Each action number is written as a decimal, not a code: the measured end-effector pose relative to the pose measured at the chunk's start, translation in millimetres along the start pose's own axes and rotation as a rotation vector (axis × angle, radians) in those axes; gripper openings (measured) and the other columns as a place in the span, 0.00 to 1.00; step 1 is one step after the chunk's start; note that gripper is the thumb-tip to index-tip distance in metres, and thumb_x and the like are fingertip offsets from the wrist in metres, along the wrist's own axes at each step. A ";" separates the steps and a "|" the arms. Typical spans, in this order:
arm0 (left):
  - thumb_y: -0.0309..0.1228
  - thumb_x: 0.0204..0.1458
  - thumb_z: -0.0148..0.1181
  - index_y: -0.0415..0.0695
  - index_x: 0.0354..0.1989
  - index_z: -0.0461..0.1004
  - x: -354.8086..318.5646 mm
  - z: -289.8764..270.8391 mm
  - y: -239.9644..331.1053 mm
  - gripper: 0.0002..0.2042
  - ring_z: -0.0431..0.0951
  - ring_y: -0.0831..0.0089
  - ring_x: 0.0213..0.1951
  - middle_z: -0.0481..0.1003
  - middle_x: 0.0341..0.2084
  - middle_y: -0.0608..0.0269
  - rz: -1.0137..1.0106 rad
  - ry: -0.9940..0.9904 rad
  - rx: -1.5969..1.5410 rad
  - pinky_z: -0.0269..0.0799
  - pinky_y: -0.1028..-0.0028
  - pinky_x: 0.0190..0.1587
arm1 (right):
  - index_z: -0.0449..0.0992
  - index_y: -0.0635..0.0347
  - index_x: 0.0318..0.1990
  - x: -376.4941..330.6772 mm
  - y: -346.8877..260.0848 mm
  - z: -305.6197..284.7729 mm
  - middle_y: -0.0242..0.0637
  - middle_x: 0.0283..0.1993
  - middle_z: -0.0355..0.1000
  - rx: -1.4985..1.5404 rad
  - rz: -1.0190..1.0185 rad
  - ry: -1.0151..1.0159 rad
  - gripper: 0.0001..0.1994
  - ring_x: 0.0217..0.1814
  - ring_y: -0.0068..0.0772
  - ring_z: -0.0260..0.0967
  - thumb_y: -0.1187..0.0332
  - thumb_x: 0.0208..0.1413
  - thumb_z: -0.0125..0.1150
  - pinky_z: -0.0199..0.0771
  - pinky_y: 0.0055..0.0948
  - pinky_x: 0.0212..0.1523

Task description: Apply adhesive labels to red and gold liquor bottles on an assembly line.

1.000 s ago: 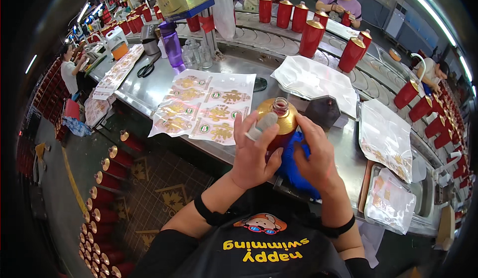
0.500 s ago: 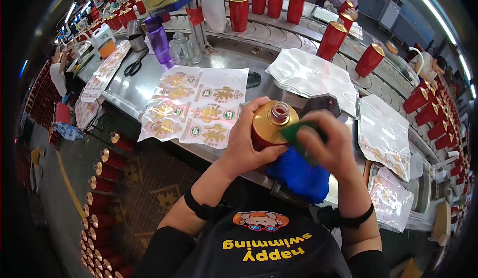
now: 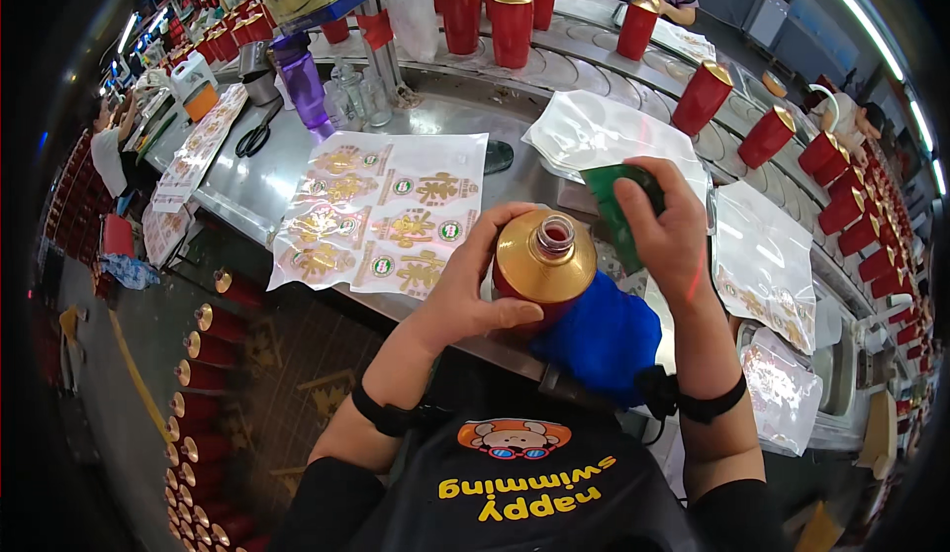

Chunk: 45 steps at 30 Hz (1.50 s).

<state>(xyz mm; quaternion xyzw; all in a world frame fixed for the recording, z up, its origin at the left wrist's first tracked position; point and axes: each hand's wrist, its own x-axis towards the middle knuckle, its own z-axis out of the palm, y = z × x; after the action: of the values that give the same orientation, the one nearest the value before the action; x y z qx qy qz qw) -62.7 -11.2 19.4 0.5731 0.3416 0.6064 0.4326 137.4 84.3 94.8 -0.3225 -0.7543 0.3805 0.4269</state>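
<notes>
Far left along the steel workbench [image 3: 247,181] lie black scissors [image 3: 257,139] and, beside them, a translucent purple bottle [image 3: 302,82] standing upright near a few small clear glass jars [image 3: 361,97] whose contents cannot be made out. Next comes a sheet of gold-and-red label stickers [image 3: 386,218] spread flat at the bench edge, face up and close to the person, probably so single labels can be peeled off within easy reach. Just right of it the left hand [image 3: 470,290] wraps the red bottle with a gold shoulder [image 3: 542,267] from its left side — fingers curled and pressed against the shoulder, thumb toward the neck — holding it upright in front of the chest over a blue cloth [image 3: 604,339] that seems to cushion it at the bench edge. The bottle's mouth is uncapped; whether anything is inside cannot be told from above. The right hand [image 3: 668,230] hovers just past the bottle, fingers folded together and pinching a green pad or cloth [image 3: 614,206] between thumb and fingertips, apart from the gold surface. Behind it lie clear plastic bags [image 3: 594,132] flat on the bench, and more bags [image 3: 767,260] at the right appear to hold printed sheets. Beyond runs a curved conveyor [image 3: 594,62] carrying a row of red gold-topped canisters [image 3: 515,23] upright, spaced apart, and closed, so their contents stay hidden.
</notes>
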 end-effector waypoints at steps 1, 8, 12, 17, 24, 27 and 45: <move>0.43 0.39 0.75 0.41 0.67 0.55 -0.7 -4.2 1.5 0.47 0.63 0.66 0.62 0.66 0.58 0.55 -0.059 -0.044 -0.038 0.55 0.66 0.65 | 0.72 0.64 0.51 -2.3 1.8 -0.1 0.32 0.41 0.74 0.121 0.038 0.080 0.12 0.41 0.18 0.69 0.70 0.62 0.56 0.70 0.18 0.41; 0.49 0.45 0.71 0.40 0.70 0.52 0.6 -17.5 10.5 0.47 0.62 0.66 0.63 0.64 0.61 0.56 -0.082 -0.096 0.126 0.52 0.67 0.66 | 0.68 0.65 0.60 -27.3 19.0 3.5 0.47 0.66 0.62 0.038 -0.182 -0.161 0.18 0.66 0.36 0.62 0.78 0.62 0.47 0.67 0.28 0.59; 0.51 0.54 0.62 0.36 0.69 0.50 -7.0 11.4 16.4 0.43 0.63 0.65 0.62 0.62 0.61 0.52 -0.070 0.084 -0.088 0.54 0.69 0.65 | 0.58 0.69 0.66 -36.8 20.1 11.0 0.52 0.64 0.63 0.030 -0.265 -0.290 0.36 0.66 0.48 0.61 0.57 0.55 0.65 0.60 0.36 0.64; 0.39 0.56 0.62 0.36 0.65 0.52 -2.9 47.7 15.8 0.34 0.68 0.67 0.56 0.64 0.55 0.51 -0.002 0.332 0.101 0.63 0.70 0.60 | 0.58 0.70 0.66 -44.1 19.3 20.8 0.53 0.61 0.65 -0.124 -0.258 -0.202 0.43 0.63 0.51 0.63 0.56 0.47 0.72 0.63 0.39 0.62; 0.29 0.54 0.60 0.37 0.65 0.51 0.2 45.6 18.4 0.32 0.67 0.69 0.56 0.64 0.55 0.53 -0.062 0.299 -0.037 0.64 0.70 0.60 | 0.60 0.70 0.64 -50.4 21.2 28.4 0.52 0.60 0.66 -0.200 -0.292 -0.092 0.44 0.61 0.53 0.63 0.57 0.43 0.75 0.64 0.40 0.61; 0.29 0.53 0.61 0.38 0.65 0.51 1.3 40.6 16.9 0.33 0.67 0.69 0.57 0.65 0.55 0.53 -0.075 0.260 -0.083 0.63 0.70 0.60 | 0.60 0.69 0.64 -51.7 20.1 24.4 0.51 0.59 0.66 -0.225 -0.307 -0.085 0.43 0.60 0.53 0.64 0.56 0.44 0.74 0.64 0.40 0.60; 0.31 0.57 0.58 0.37 0.64 0.53 5.0 48.9 15.1 0.29 0.66 0.68 0.56 0.62 0.55 0.52 0.033 0.333 0.115 0.62 0.70 0.60 | 0.62 0.72 0.63 -43.9 23.9 35.5 0.52 0.54 0.68 0.064 -0.119 -0.061 0.29 0.55 0.44 0.67 0.57 0.62 0.56 0.64 0.33 0.58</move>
<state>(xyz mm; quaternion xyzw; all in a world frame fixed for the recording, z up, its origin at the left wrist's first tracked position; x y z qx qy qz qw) -16.1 -16.5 40.5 0.4941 0.4330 0.6794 0.3267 128.4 50.1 44.8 -0.2516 -0.7721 0.3882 0.4357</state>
